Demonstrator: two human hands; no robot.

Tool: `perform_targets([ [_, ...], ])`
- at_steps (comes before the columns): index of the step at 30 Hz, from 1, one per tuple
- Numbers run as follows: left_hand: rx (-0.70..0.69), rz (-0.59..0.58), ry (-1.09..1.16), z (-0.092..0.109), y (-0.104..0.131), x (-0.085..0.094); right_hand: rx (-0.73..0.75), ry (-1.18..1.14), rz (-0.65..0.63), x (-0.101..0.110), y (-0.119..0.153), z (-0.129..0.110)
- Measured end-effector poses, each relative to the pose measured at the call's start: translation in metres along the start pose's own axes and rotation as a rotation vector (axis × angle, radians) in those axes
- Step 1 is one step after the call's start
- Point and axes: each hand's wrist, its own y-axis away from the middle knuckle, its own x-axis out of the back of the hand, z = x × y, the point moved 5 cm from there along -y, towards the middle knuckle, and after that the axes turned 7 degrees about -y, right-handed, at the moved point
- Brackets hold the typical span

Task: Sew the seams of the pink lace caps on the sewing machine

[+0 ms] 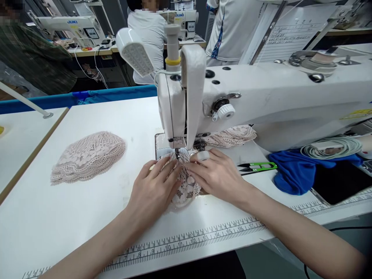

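A pale pink lace piece [186, 190] lies under the needle area of a white sewing machine [261, 87]. My left hand [157, 184] rests on its left side, fingers spread and pressing it flat. From the right, my right hand [217, 174] touches the lace near the presser foot [177, 153], its fingers bent together over the fabric edge; a whitish band is on one finger. A stack of lace pieces [88, 157] sits to the left on the white table [95, 217]. More lace [231, 136] lies behind the needle, partly hidden by the machine.
Green thread snips [258, 166], a blue cloth [293, 174], a coiled pale tape [331, 148] and a black phone [340, 182] lie at the right. A printed ruler [186, 242] runs along the front edge. People and other sewing machines [72, 31] are beyond the table.
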Motion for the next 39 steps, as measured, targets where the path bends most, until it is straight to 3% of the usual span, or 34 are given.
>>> perform_targets([
  [3, -0.048, -0.251, 0.223, 0.003, 0.006, 0.012, -0.007, -0.277, -0.202, 0.008, 0.003, -0.004],
  [6, -0.084, -0.429, 0.241, 0.011, 0.013, 0.016, -0.065, -0.358, -0.337, 0.009, 0.005, -0.003],
  [11, -0.046, -0.31, 0.057, 0.01, 0.008, -0.004, -0.215, -0.442, -0.244, 0.01, 0.003, 0.006],
  [14, 0.11, -0.339, 0.215, -0.003, -0.001, -0.018, -0.232, -0.487, -0.203, 0.007, 0.004, 0.006],
  [17, 0.28, -0.393, 0.435, -0.018, -0.008, -0.019, -0.165, -0.391, -0.15, 0.002, 0.005, 0.005],
  [20, 0.343, -0.426, 0.538, -0.027, -0.015, -0.014, -0.132, -0.266, 0.031, 0.003, 0.005, 0.007],
  [24, 0.231, -0.521, 0.443, -0.035, -0.025, -0.015, -0.085, -0.272, 0.241, 0.006, 0.003, 0.011],
  [27, 0.192, -0.58, 0.437, -0.042, -0.029, -0.021, -0.113, -0.279, 0.238, 0.004, 0.0, 0.014],
  [31, 0.201, -0.603, 0.6, -0.041, -0.028, -0.021, -0.154, -0.311, 0.188, 0.0, -0.001, 0.016],
  [35, 0.139, -0.529, 0.652, -0.033, -0.02, -0.019, -0.129, -0.336, 0.174, -0.001, 0.002, 0.014],
  [39, -0.044, -0.335, 0.41, -0.024, -0.006, -0.019, -0.079, -0.287, 0.075, -0.002, 0.005, 0.006],
])
